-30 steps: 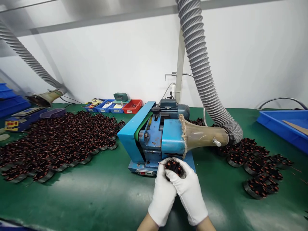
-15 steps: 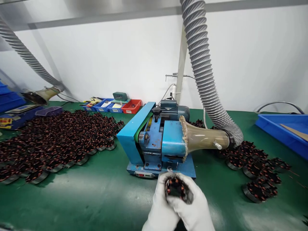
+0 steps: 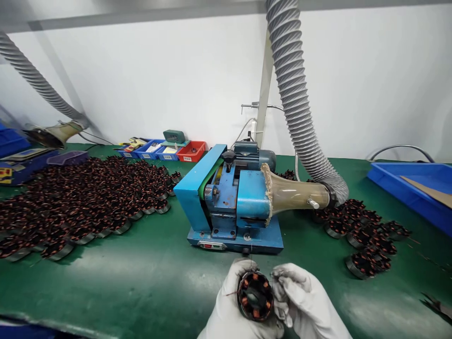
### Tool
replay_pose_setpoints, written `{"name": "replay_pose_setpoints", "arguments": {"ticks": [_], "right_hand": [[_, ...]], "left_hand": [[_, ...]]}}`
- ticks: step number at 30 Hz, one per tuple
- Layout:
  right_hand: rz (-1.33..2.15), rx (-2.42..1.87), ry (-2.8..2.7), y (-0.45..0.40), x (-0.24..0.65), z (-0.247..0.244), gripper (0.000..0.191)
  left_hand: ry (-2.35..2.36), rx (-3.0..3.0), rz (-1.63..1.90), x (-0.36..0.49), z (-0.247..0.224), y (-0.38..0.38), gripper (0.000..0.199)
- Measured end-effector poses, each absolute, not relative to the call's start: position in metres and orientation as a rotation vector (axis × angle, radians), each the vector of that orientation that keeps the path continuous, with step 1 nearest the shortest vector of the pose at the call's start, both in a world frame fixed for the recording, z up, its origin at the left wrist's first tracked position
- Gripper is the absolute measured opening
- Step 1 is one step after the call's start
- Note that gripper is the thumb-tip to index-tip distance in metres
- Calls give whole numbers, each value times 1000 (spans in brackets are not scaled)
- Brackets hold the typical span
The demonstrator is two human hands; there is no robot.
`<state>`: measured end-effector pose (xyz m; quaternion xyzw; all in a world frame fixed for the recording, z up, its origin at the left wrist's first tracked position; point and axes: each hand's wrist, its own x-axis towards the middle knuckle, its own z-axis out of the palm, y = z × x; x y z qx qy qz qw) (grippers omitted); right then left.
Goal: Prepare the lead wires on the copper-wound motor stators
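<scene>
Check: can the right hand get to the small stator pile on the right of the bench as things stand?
Probably yes. The right hand only touches the stator, held mainly by the left hand; bare green mat lies before the small pile.

Both hands, in white gloves, meet low in front of the body. The left hand [image 3: 235,306] curls palm-inward, its fingers [image 3: 237,275] arched over the top and closed in a grip. The right hand [image 3: 305,303] lies just beside it, its fingertips [image 3: 278,273] bent in toward the left.
</scene>
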<state>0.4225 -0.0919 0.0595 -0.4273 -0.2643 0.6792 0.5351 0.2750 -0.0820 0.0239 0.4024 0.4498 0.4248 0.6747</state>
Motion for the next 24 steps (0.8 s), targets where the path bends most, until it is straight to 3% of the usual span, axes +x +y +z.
{"name": "replay_pose_setpoints", "arguments": {"ticks": [3,7,10,12,13,16,19,22,24], "right_hand": [[1495,-944,-624,-95,425,61,29],[1319,-873,-911,-90,417,65,51],[1178,-872,-1153,-82,408,72,30],[1140,-937,-1061,-77,406,77,8],[1197,-959,-943,-74,405,79,7],[1509,-909,-476,-71,409,82,22],[1554,-832,-245,-74,415,79,26],[1543,-819,-412,-82,414,72,47],[1516,-870,-620,-85,408,69,43]], "left_hand": [[916,652,960,268,28,-82,54],[689,512,1061,266,36,-89,52],[685,465,988,273,34,-87,49],[789,508,941,277,31,-84,41],[825,528,933,278,31,-84,39],[870,665,938,271,33,-89,47],[932,851,989,259,40,-99,65],[984,938,1035,255,42,-102,62],[1013,928,1064,260,41,-100,51]]}}
